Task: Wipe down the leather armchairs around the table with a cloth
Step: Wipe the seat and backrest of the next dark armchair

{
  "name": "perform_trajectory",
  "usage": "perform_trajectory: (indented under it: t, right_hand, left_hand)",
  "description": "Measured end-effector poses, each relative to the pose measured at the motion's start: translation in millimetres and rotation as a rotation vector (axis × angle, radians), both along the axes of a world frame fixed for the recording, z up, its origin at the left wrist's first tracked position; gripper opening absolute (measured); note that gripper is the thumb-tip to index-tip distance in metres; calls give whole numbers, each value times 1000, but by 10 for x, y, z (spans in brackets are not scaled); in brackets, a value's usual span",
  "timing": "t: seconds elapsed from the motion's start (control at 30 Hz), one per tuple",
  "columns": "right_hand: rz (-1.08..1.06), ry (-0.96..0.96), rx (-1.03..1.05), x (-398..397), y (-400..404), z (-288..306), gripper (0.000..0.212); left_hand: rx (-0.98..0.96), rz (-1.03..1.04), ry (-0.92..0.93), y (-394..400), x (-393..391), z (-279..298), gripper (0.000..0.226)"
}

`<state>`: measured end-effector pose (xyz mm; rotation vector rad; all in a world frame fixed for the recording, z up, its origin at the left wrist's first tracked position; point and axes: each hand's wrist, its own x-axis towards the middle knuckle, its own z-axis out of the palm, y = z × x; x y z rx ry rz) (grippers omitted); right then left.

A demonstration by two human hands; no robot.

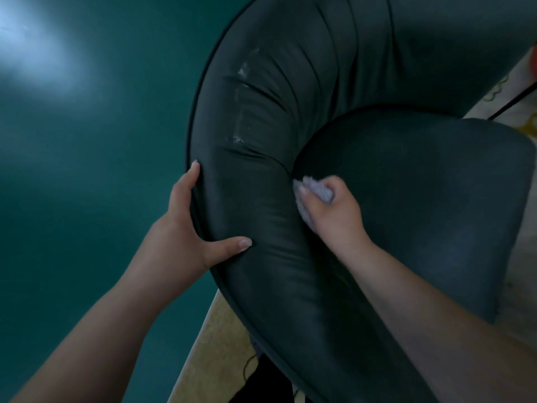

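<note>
A dark leather armchair (305, 82) fills the middle and right of the view, seen from above, with a curved padded backrest and a seat cushion (421, 199). My left hand (191, 228) grips the outer edge of the backrest, thumb on the inner padding and fingers round the piped rim. My right hand (331, 210) holds a pale lilac cloth (315, 189) bunched in its fingers, pressed into the crease where the backrest meets the seat cushion. Whitish streaks (241, 91) mark the backrest padding above my hands.
A teal wall or floor surface (87, 170) lies to the left of the chair. A beige patterned rug (220, 338) shows beneath the chair and at the right edge. A thin black chair leg or cable (514, 100) crosses the upper right.
</note>
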<state>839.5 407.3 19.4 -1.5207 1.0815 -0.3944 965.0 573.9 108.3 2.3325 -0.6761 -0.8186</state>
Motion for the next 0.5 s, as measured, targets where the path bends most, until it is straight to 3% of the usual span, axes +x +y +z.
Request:
perform_trajectory:
  t: [0.1,0.17,0.4,0.5]
  right_hand:
    - [57,-163,-133,306,43,282,24]
    - [122,-147,-155,413,136,276,24]
    - [-48,124,-84,283,-9,48,21]
    - [-132,11,-172,539,92,296,21]
  left_hand:
    - [-27,-18,4,8,8,-3,125]
    - [-46,-40,3,-8,61,-10,125]
    - [-24,-154,-12,-180,491,31,128]
    - [-1,-238,-30,-270,730,52,129]
